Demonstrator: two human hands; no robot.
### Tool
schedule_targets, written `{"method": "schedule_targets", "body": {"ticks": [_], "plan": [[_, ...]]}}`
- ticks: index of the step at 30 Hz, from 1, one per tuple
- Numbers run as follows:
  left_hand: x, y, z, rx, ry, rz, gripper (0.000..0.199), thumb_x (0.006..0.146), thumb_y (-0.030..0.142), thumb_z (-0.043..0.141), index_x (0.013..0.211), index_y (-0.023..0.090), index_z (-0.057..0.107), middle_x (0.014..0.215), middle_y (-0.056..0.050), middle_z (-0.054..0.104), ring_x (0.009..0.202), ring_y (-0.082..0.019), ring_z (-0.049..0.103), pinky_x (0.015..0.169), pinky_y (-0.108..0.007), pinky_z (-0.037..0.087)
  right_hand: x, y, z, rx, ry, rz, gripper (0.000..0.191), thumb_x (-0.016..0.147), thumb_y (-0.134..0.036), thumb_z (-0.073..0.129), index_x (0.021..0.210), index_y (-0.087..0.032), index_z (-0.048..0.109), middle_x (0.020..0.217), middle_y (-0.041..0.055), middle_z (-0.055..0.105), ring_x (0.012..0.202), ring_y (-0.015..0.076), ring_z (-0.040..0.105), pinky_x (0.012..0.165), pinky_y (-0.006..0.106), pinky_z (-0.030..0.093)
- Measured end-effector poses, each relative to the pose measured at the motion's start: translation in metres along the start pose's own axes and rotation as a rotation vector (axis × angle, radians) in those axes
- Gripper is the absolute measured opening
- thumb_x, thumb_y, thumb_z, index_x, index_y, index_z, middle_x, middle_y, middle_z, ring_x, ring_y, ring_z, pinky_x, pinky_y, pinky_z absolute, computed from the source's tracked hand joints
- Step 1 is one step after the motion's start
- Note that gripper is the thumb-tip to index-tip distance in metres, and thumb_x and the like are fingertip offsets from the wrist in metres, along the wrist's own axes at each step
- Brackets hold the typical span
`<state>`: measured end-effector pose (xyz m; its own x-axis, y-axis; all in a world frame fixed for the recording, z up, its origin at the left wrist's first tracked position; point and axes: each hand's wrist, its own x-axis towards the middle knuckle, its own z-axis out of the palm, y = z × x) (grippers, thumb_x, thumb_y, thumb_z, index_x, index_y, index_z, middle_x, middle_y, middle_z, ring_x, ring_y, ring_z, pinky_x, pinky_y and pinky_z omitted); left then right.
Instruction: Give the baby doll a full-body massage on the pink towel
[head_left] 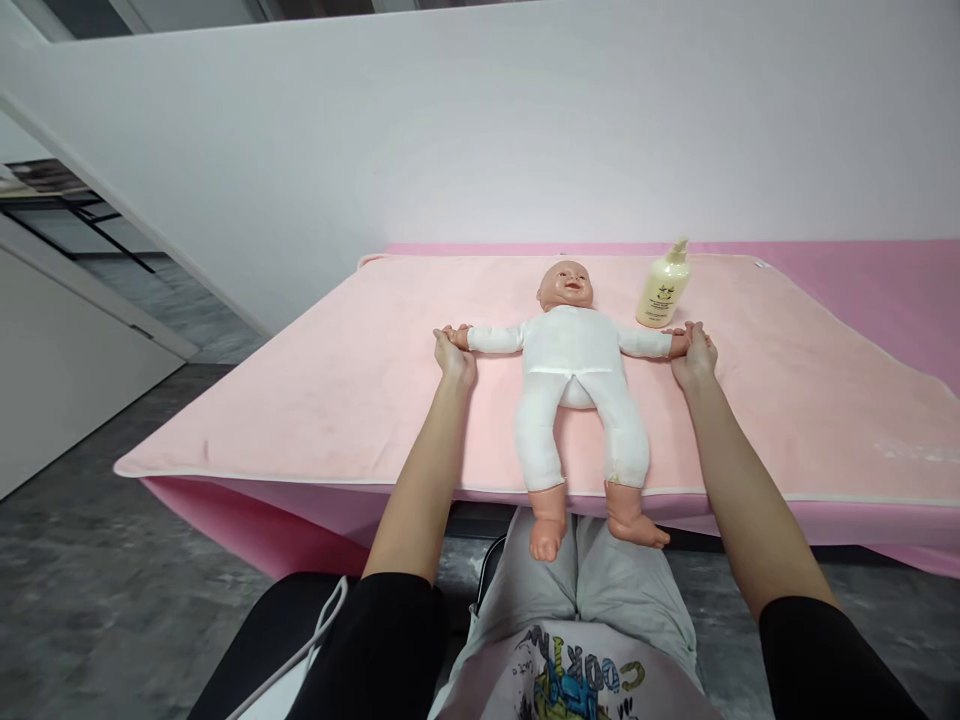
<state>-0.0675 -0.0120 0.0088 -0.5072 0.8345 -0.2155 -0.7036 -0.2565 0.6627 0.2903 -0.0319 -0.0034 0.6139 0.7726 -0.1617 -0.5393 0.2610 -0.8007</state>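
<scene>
A baby doll (574,345) with a white cloth body lies on its back, its head toward the wall and its feet past the table's near edge. Both of its arms are stretched out sideways. My left hand (455,355) is closed around the doll's hand on the left. On the other side, my right hand (696,357) grips the doll's other hand. Just beyond my right hand a pale yellow pump bottle (663,288) stands by the doll's shoulder. The doll's small hands are partly hidden by my fingers.
A pink towel (322,400) covers most of the table, over a darker pink cloth (885,300). Behind the table rises a white wall (525,130). A white cable (300,650) runs near my left elbow, and a door (75,370) is at far left.
</scene>
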Motion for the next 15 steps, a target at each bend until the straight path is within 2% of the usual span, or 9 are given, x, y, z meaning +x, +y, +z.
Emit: {"method": "schedule_targets", "body": {"ticks": [5,10,15], "plan": [[0.0011,0.0000,-0.0002,-0.032,0.012,-0.023,0.041,0.096,0.045,0.021,0.115,0.017,0.044,0.084,-0.006,0.060,0.070,-0.011,0.060,0.080,-0.026,0.048,0.0038,-0.0013,-0.0001,-0.002,-0.017,0.084,0.043,0.093,-0.054,0.023,0.081,-0.019,0.047,0.059,-0.0051,0.047,0.051,0.0088,0.055,0.056,0.026,0.054],[0.0014,0.0006,-0.0014,-0.056,0.001,-0.032,0.043,0.095,0.046,0.022,0.119,0.017,0.043,0.090,-0.007,0.060,0.072,-0.011,0.061,0.081,-0.026,0.048,0.0042,-0.0019,0.0002,0.040,0.007,0.098,0.047,0.093,-0.055,0.019,0.078,-0.019,0.045,0.061,-0.0050,0.045,0.050,0.0072,0.051,0.058,0.025,0.055],[0.0043,0.0000,-0.0035,-0.062,-0.012,-0.043,0.040,0.095,0.047,0.022,0.113,0.019,0.046,0.086,-0.006,0.059,0.070,-0.011,0.060,0.079,-0.026,0.048,0.0097,0.0017,-0.0021,0.063,0.000,0.097,0.045,0.090,-0.060,0.026,0.078,-0.020,0.045,0.063,-0.0053,0.044,0.052,0.0075,0.050,0.058,0.025,0.054]]}}
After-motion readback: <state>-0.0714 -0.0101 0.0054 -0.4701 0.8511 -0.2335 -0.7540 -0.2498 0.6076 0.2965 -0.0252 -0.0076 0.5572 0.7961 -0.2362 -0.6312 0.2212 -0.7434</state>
